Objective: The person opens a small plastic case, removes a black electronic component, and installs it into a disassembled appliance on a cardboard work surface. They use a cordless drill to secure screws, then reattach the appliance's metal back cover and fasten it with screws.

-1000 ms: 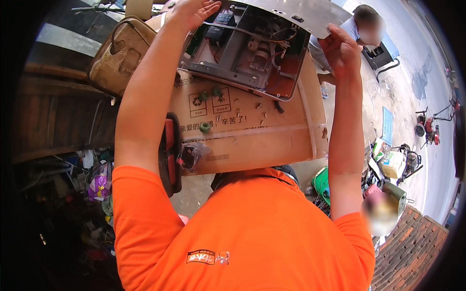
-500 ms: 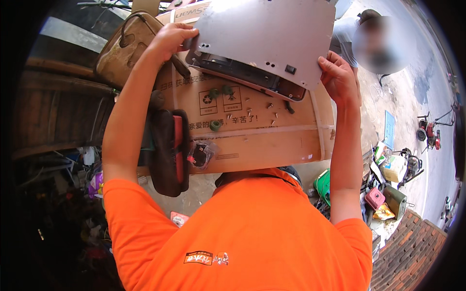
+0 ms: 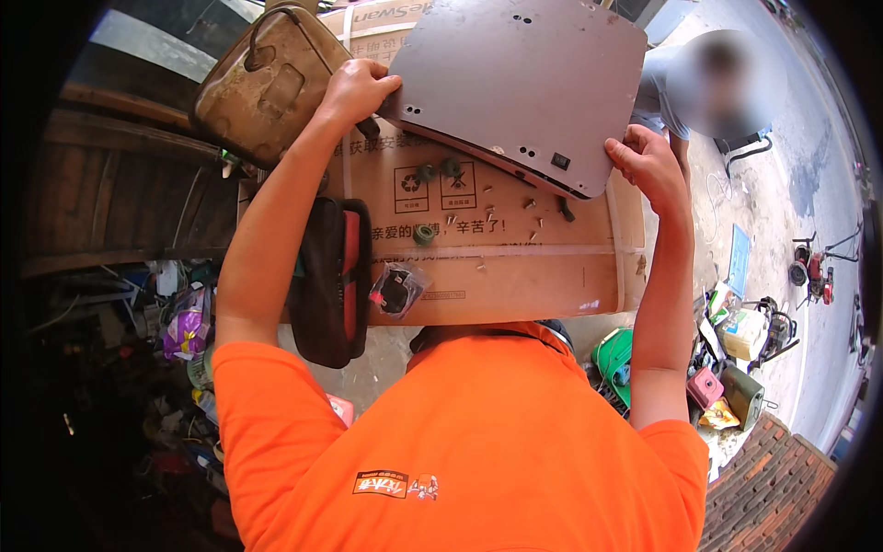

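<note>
Lowered since the earlier frame, the grey panel now covers the casing on the cardboard box, so I lose sight of its insides. My left hand and right hand pinch opposite panel edges, fingers closed.

A flat grey metal cover, four-sided with rounded corners, sits toward 1 o'clock. It is gripped at its 9 and 4 o'clock edges. Paired dark holes show near its 12, 6 and 8 o'clock edges, and a small black rectangular part is set toward its 5 o'clock corner. Under it, on a cardboard box, lies a shallow case, mostly hidden, its rim showing as a slanted strip along the cover's 7 o'clock side.
</note>
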A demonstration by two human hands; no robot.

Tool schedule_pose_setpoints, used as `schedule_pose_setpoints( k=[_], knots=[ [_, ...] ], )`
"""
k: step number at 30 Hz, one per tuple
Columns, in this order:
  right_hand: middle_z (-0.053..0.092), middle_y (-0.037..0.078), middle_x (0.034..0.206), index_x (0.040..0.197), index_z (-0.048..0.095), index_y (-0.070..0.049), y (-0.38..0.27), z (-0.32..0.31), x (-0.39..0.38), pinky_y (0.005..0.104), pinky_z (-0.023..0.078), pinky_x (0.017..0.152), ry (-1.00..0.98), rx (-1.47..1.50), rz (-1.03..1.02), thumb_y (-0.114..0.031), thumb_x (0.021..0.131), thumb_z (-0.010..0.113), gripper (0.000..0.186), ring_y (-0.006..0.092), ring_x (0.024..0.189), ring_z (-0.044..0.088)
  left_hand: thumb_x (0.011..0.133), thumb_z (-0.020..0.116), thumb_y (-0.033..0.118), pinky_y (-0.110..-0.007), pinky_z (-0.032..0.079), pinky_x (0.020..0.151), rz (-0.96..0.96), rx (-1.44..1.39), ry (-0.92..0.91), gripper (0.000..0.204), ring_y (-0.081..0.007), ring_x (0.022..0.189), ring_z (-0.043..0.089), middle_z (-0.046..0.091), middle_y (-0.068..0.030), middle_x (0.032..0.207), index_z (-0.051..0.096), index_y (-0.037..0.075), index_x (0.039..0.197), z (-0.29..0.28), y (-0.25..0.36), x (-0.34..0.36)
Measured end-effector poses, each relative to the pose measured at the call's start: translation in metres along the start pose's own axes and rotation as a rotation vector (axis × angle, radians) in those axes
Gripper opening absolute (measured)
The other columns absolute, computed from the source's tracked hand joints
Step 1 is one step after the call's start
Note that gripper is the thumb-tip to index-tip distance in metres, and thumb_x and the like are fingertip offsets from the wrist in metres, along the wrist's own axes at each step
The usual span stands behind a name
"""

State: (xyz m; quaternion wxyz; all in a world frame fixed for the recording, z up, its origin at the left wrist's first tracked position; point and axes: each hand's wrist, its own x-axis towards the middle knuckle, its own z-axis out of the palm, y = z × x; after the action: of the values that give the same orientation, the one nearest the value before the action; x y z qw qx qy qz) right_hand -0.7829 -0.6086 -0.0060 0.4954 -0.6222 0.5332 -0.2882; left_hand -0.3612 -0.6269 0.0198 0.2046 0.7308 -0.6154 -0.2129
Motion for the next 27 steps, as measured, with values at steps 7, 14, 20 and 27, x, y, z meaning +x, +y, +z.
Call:
schedule_pose_setpoints(
  k=[7,14,20,27],
  knots=[
    [0.06,0.001,0.07,0.086,0.061,-0.004,-0.004,-0.003,0.0,0.0213,0.039,0.051,-0.014,-0.219,0.039,-0.035,0.09,0.073,0.033,0.0064,0.06,0.054,0.089,0.066,0.03,-0.037,0.053,0.089,0.081,0.267,0.046,0.041,-0.0302,0.097,0.07,0.072,-0.0202,0.104,0.071,-0.004,0.11,0.002,0.008,-0.004],
    [0.061,0.002,0.068,0.082,0.061,-0.001,-0.001,-0.003,0.007,0.0247,0.042,0.054,0.022,-0.478,-0.012,-0.038,0.088,0.075,0.04,0.0085,0.063,0.057,0.091,0.062,0.03,-0.044,0.049,0.095,0.085,0.429,-0.016,0.039,-0.0385,0.107,0.065,0.069,-0.0253,0.109,0.07,-0.004,0.109,-0.004,0.018,-0.008],
    [0.063,0.003,0.07,0.082,0.063,0.001,-0.012,0.0,-0.003,0.0254,0.043,0.056,0.065,-0.532,0.009,-0.04,0.086,0.078,0.044,0.0099,0.066,0.058,0.092,0.062,0.029,-0.041,0.049,0.095,0.072,0.372,0.013,0.04,-0.0366,0.107,0.065,0.067,-0.0247,0.114,0.068,-0.004,0.113,0.001,0.008,-0.008],
    [0.071,0.012,0.103,0.124,0.059,0.005,0.025,0.014,-0.008,0.0287,0.052,0.076,0.315,0.082,0.015,-0.04,0.088,0.077,0.06,0.0171,0.091,0.065,0.097,0.06,0.024,-0.035,0.049,0.096,-0.077,-0.097,-0.1,0.051,-0.0239,0.111,0.063,0.065,-0.0198,0.123,0.053,-0.011,0.134,0.002,-0.002,0.005]
  ],
)
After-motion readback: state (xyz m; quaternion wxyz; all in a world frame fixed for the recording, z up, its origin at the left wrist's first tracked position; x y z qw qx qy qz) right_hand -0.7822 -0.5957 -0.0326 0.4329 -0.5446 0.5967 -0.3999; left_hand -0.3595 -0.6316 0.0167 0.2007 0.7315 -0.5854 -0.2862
